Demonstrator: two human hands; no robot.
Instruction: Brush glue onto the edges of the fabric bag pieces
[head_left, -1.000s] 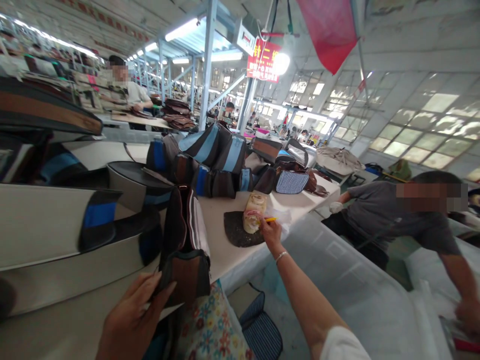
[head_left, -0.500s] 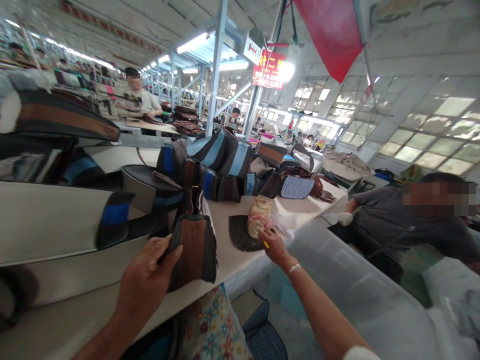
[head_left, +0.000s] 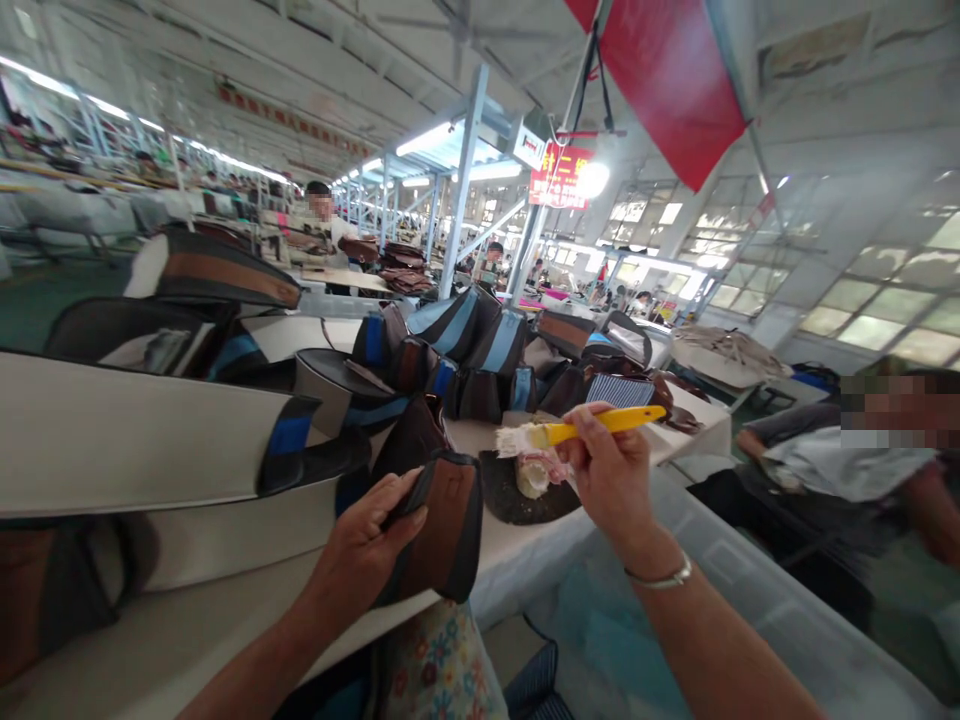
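My left hand (head_left: 379, 535) pinches the edge of a dark bag piece with a brown panel (head_left: 448, 515), tilted up over the table's front edge. In my right hand (head_left: 611, 475) is a paint brush (head_left: 600, 425) with a yellow handle, its pale bristles pointing left, raised above the table. Below the brush, a whitish, crusted container wrapped in pink (head_left: 534, 475) lies on a dark, rounded mat (head_left: 506, 500). Between the brush and the bag piece there is a gap.
Several dark bag pieces with blue stripes (head_left: 501, 340) crowd the table's back. A long beige piece (head_left: 142, 435) lies at left. A co-worker (head_left: 847, 460) sits at right beyond a translucent plastic-covered bin (head_left: 750, 590). A striped piece (head_left: 536, 680) is below the table edge.
My right hand has lifted the brush up from the container, bringing its bristles into view. My left hand still holds the bag piece. The whole view has shifted, with things now further right.
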